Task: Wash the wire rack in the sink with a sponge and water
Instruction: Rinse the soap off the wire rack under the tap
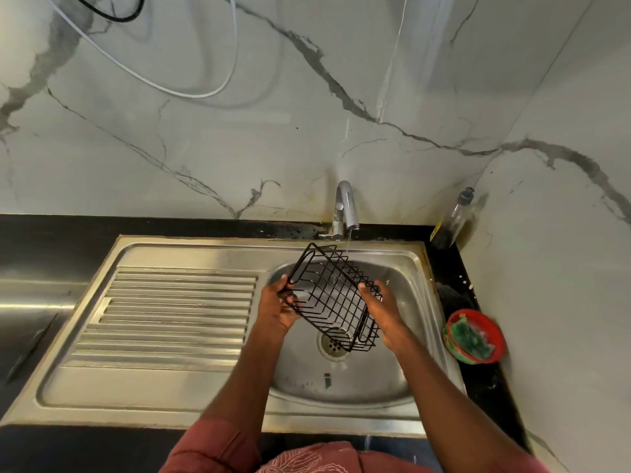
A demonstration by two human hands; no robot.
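Step in hand: rinse. Wire rack (333, 297) held tilted over sink (358, 377) bowl, far end under tap (347, 206) trickle at 12 o'clock. Left hand (278, 303) & right hand (379, 308) each clamped on a rack side. Next, probably: free one hand, fetch green sponge (473, 337) from red dish (496, 327) on worktop, 3 o'clock.

Person: both forearms bare from elbow to hands, left hand (278, 307) and right hand (382, 310) without rings, watch or gloves. Left sleeve (211, 445) rolled at the elbow, plain dusty-red cloth, lies nearest the sink (205, 404) front rim. Garment (307, 460) just below that rim: same red, pale line-drawn floral print.
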